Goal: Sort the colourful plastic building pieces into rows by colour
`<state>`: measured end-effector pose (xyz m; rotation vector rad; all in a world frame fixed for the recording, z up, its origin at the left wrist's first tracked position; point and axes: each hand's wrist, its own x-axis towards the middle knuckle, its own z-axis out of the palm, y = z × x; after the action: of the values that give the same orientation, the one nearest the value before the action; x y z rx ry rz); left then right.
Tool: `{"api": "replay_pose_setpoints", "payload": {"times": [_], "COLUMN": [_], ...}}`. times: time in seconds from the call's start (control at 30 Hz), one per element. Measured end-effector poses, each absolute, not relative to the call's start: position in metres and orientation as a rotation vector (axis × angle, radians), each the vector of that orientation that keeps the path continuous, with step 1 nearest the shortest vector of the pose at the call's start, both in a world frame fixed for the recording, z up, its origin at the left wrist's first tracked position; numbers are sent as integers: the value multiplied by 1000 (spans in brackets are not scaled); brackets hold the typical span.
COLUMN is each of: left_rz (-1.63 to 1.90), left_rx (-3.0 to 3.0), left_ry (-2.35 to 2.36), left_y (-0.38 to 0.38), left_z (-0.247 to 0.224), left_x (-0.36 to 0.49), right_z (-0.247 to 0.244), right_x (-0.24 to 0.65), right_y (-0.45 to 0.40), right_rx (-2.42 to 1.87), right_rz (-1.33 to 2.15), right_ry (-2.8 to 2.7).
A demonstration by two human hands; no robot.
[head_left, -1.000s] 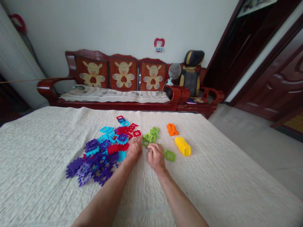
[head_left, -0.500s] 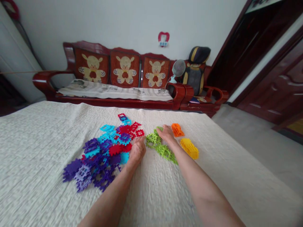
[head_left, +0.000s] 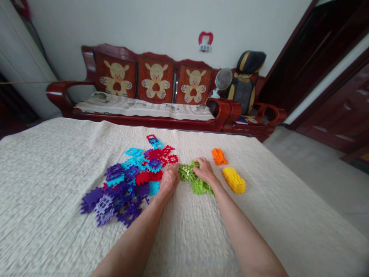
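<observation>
Green interlocking plastic pieces [head_left: 186, 173] lie in a small heap on the cream cloth, with my hands on either side. My left hand [head_left: 170, 179] is curled against the left edge of the heap; its fingertips are mostly hidden. From the right, my right hand [head_left: 205, 170] grips the upper pieces, thumb and fingers bent around them. More green pieces [head_left: 201, 187] rest just below that hand. Close by on the left spreads a mixed pile of purple pieces [head_left: 125, 194], red pieces [head_left: 148, 177] and light blue pieces [head_left: 135, 152].
To the right sit a stack of orange pieces [head_left: 219, 157] and a yellow stack [head_left: 234, 180]. The cream quilted cloth [head_left: 52, 165] covers the table. Beyond its far edge stand a wooden sofa [head_left: 144, 121] with bear cushions and a small fan [head_left: 223, 79].
Both hands have closed in on the green pieces, which now sit more tightly bunched between them. The whole view has shifted slightly.
</observation>
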<state>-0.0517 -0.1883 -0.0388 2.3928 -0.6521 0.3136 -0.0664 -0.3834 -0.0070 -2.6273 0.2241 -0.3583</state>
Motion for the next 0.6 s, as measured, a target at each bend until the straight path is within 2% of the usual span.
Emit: {"api": "replay_pose_setpoints", "payload": {"times": [0.37,0.6], "left_rz": [488,471], "left_rx": [2256,2253], "left_ry": [-616,-639], "left_y": [-190,-189], "left_z": [-53,-51], "left_x": [-47,-48], "right_z": [-5,-2], "right_x": [-50,-52], "right_y": [-411,-413], "right_rx": [-2326,-2554], "right_rz": [-528,-291], "right_ry": [258,228]}}
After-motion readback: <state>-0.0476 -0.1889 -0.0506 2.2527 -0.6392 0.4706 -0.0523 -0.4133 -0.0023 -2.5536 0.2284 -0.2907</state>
